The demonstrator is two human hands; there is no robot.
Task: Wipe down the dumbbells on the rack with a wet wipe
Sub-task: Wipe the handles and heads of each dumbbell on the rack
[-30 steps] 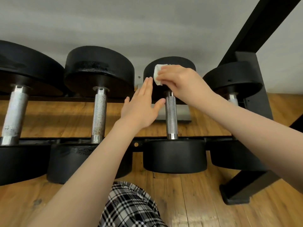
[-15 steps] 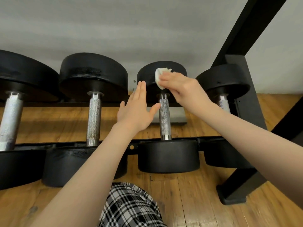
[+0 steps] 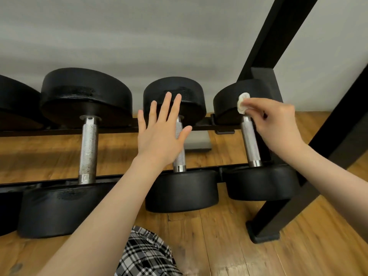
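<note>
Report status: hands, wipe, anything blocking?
Right hand pinches wet wipe against far head of rightmost dumbbell. Left hand open, fingers spread over middle dumbbell. Nothing blocking.

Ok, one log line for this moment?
right hand: pinches wet wipe on rightmost dumbbell | left hand: open, over middle dumbbell

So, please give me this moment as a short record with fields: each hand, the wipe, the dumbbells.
left hand: open, fingers straight, in front of the middle dumbbell
right hand: pinches the wet wipe
wet wipe: on the far head of the rightmost dumbbell
rack: black, on wooden floor
</note>
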